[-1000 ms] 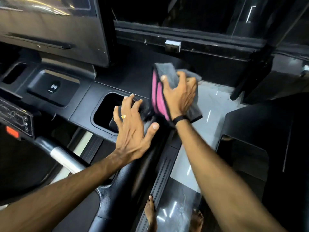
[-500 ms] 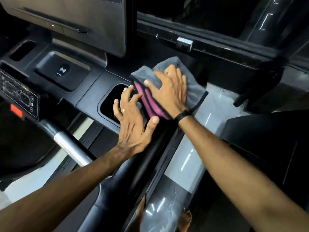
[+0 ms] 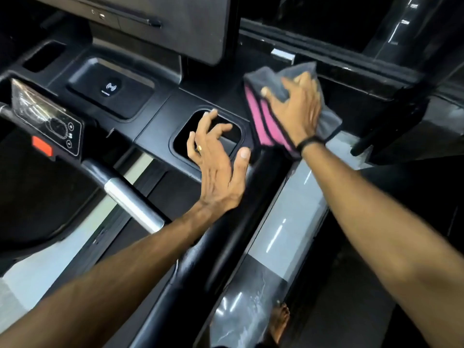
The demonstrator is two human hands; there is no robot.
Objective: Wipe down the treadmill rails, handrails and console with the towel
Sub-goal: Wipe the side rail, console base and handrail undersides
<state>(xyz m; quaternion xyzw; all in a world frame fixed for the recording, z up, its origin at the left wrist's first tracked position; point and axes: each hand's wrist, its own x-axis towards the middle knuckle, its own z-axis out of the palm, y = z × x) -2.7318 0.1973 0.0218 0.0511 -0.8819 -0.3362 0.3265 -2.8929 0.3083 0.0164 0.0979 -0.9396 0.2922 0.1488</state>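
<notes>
A grey towel with pink stripes lies on the far right corner of the black treadmill console. My right hand presses flat on the towel with fingers spread. My left hand hovers over the square cup holder with fingers loosely bent and holds nothing. Its thumb points toward the glossy black side handrail, which runs down toward me. A silver-sleeved inner handrail slants below the console on the left.
The console screen stands at the top, with a wireless charging pad below it. A button panel with a red tab sits at the left. Grey glossy floor and a bare foot show right of the handrail.
My right hand slid the towel a little left, then back right across the console corner. My left hand's fingers bent more over the cup holder. The view shifted left.
</notes>
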